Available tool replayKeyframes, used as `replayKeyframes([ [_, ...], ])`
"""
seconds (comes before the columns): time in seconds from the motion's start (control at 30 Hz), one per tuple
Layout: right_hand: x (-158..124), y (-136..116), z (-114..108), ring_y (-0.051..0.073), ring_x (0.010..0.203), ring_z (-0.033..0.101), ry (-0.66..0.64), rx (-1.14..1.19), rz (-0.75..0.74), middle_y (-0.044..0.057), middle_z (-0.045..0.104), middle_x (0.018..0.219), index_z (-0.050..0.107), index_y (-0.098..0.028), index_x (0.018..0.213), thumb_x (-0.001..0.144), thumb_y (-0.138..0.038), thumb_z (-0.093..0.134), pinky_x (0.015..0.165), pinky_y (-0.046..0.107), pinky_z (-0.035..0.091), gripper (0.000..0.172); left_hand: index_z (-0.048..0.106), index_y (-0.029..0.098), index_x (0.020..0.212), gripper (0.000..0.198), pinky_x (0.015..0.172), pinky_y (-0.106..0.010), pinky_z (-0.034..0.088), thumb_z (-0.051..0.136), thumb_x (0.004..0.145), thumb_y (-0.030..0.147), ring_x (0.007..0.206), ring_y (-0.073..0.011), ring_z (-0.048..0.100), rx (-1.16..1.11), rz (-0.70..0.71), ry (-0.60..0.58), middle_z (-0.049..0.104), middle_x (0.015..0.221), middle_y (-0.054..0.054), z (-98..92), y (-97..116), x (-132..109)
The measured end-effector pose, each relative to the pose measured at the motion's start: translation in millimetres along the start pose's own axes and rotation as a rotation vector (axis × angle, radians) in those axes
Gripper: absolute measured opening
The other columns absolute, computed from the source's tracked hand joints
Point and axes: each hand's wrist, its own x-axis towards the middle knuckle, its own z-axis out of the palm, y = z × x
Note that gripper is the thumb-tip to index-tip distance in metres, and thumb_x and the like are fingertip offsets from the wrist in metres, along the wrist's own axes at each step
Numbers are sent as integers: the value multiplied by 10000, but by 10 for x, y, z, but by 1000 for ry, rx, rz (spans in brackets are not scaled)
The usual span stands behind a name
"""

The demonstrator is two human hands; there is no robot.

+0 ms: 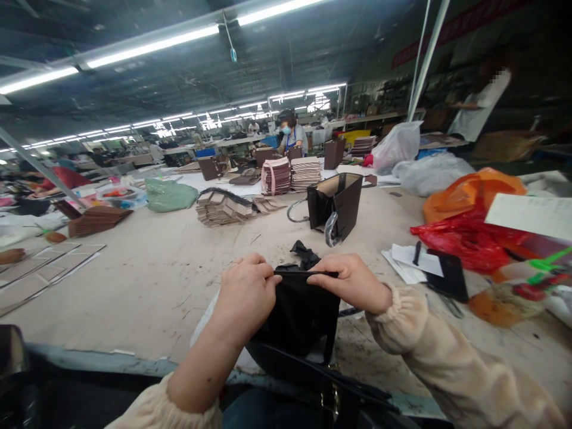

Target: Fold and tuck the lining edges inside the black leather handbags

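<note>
A black handbag (286, 363) with gold-coloured metal fittings lies at the table's near edge, in front of my body. Its black cloth lining (308, 313) is drawn up above the bag. My left hand (252, 289) pinches the upper edge of that lining between thumb and fingers. On the same edge, a short way to the right, my right hand (351, 280) has a pinch grip too, so the edge runs straight between them. Crumpled black pieces (305, 255) lie just behind the lining.
Beyond my hands stands a dark brown handbag (342, 205) with plastic-wrapped handles. Stacked panels (223, 208) lie left of it. On the right are a red plastic bag (469, 238), a black phone (447, 277) and a plastic drink bag (504, 301). A masked person (292, 134) works farther back.
</note>
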Motion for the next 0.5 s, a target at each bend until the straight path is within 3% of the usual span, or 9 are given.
replayKeyframes([
  [0.33, 27, -13, 25, 115, 662, 577, 36, -141, -96, 11, 636, 671, 695, -161, 730, 824, -297, 632, 634, 217, 407, 177, 711, 191, 711, 211, 825, -324, 431, 572, 834, 293, 867, -215, 582, 36, -16, 16, 650, 909, -28, 17, 10, 35],
  [0.5, -2, -19, 32, 115, 672, 592, 41, -113, -46, 7, 658, 698, 711, -173, 759, 832, -307, 625, 646, 215, 422, 175, 713, 196, 726, 214, 818, -321, 429, 564, 836, 303, 873, -213, 579, 44, -32, 24, 648, 920, -32, 32, 6, 43],
])
